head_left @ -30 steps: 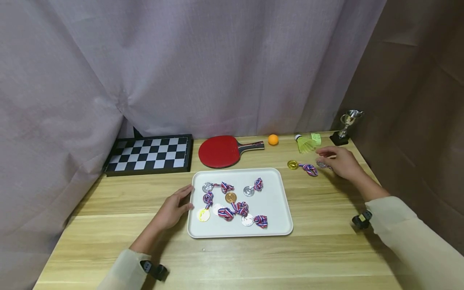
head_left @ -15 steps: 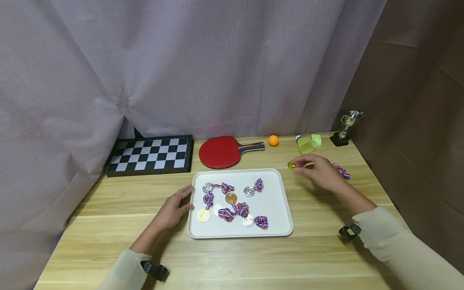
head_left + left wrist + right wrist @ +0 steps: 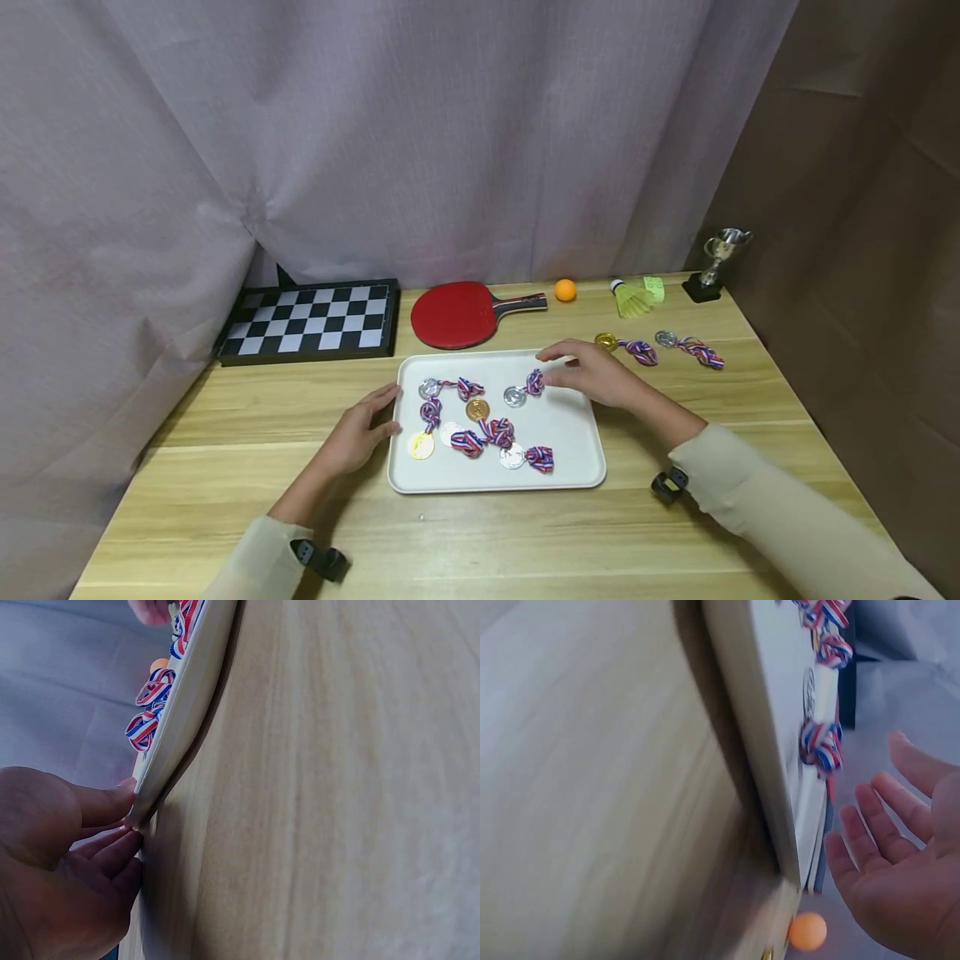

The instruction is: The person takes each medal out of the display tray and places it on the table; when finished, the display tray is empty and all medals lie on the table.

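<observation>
Wood table (image 3: 525,550): silver medal (image 3: 514,397) in the tray's (image 3: 577,462) far right part.
My right hand (image 3: 592,375), fingers parted, holding nothing, hovers just beside the medal's ribbon (image 3: 534,382); my left hand (image 3: 355,435) rests loosely against the tray's left side. Beyond: red bat (image 3: 453,315), orange ball (image 3: 566,290).

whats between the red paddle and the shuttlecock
An orange table tennis ball lies between the red paddle and the shuttlecock in the head view.

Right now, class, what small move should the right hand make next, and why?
Probably lower the right hand slightly and pinch the striped ribbon of the nearest silver medal: its open fingers hold nothing close to that ribbon, while the left hand grips the tray by its edge.
</observation>
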Action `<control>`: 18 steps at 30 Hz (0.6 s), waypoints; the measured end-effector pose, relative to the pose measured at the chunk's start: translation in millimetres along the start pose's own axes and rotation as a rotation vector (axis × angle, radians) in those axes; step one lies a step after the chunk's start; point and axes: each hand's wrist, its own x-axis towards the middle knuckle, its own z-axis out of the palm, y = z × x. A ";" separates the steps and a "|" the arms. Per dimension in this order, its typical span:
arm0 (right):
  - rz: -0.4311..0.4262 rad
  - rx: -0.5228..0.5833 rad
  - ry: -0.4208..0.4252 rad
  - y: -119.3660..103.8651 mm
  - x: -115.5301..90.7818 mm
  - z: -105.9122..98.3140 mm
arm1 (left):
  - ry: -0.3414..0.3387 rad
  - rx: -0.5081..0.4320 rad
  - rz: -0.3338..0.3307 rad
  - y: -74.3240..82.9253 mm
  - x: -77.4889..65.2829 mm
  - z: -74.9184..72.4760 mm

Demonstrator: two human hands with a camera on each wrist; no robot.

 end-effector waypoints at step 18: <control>-0.075 -0.197 -0.132 -2.5 26.2 40.7 | 0.003 0.017 0.023 -2.3 0.1 -0.7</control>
